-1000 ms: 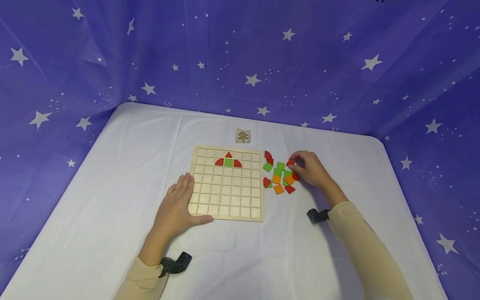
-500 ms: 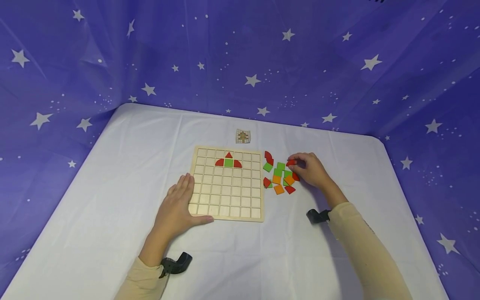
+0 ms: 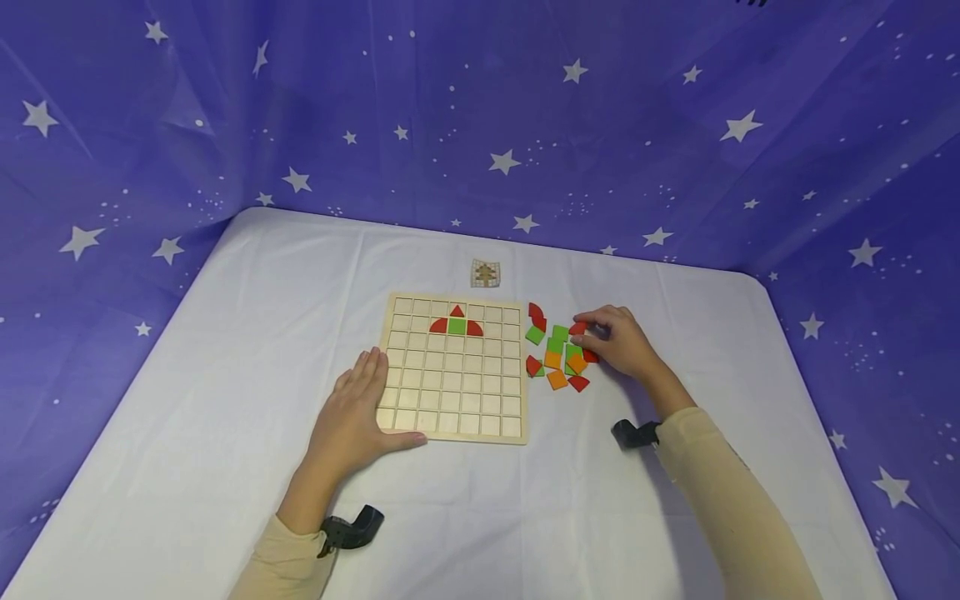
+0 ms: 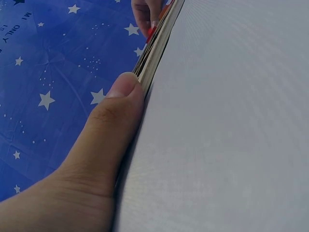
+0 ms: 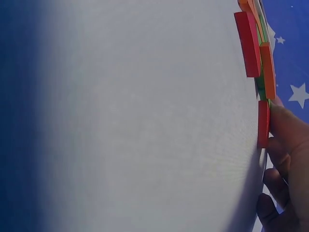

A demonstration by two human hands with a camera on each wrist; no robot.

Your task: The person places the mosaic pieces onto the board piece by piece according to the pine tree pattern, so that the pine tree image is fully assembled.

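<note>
A wooden grid board [image 3: 450, 437] lies on the table. In its upper rows sit a red triangle [image 3: 457, 312], a green square [image 3: 457, 327] and a red quarter-circle on each side of the square. My left hand [image 3: 352, 417] rests against the board's left edge, fingers straight, thumb [image 4: 108, 118] along the near edge. Over the loose pieces, my right hand [image 3: 622, 342] pinches a red quarter-circle piece [image 3: 577, 329] between thumb and index finger. The right wrist view shows that hand [image 5: 289, 145] partly, behind a red piece [image 5: 263, 124] on the cloth.
Loose red, green and orange pieces [image 3: 557, 380], some overlapping, lie right of the board. A small card [image 3: 485, 273] with a tree pattern on a grid lies beyond it. White cloth [image 3: 480, 517] covers the table; a blue star-printed curtain [image 3: 420, 83] hangs behind.
My right hand has shifted slightly left with the red quarter-circle piece between its fingertips. The left hand and the board have stayed in place.
</note>
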